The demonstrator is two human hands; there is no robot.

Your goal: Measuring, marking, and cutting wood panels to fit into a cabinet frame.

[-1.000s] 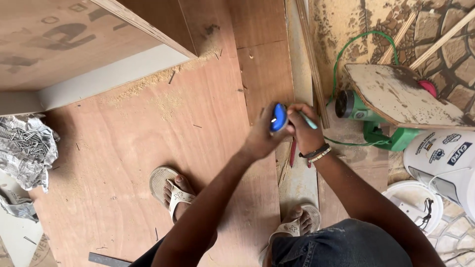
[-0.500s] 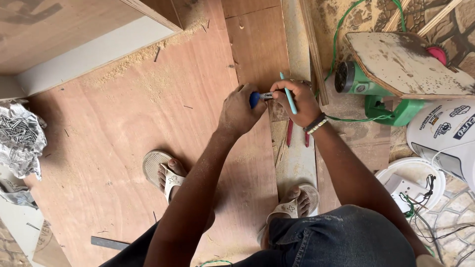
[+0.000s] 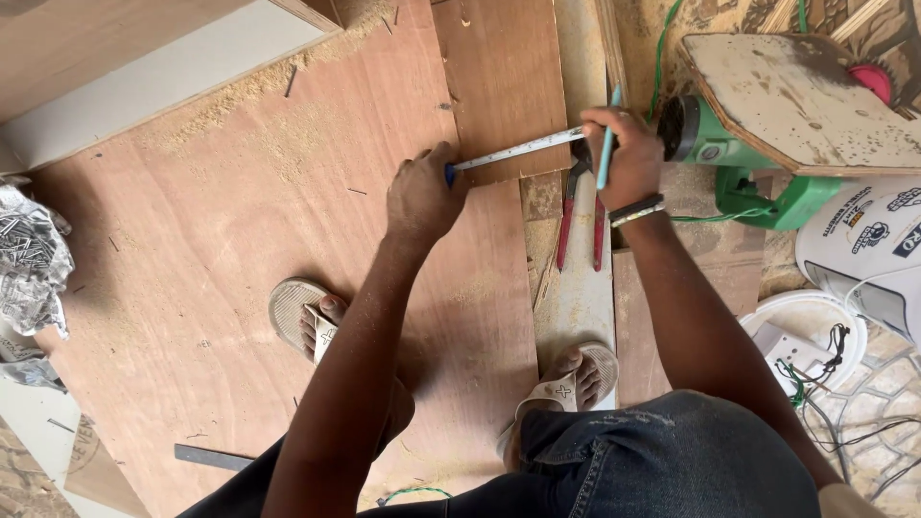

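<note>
Head view: left hand presses the blue case of a steel tape measure onto a reddish plywood sheet. Right hand pins the blade's far end at the smaller plywood panel's right edge, gripping a light-blue pencil. Red-handled pliers lie just below.

Tape measure case almost wholly hidden under left hand; only a blue sliver visible. Pencil partly covered by right hand, lower end unseen. Pliers head tucked beneath that hand. White bucket cut off at right edge. Crumpled foil cut off at left edge.
</note>
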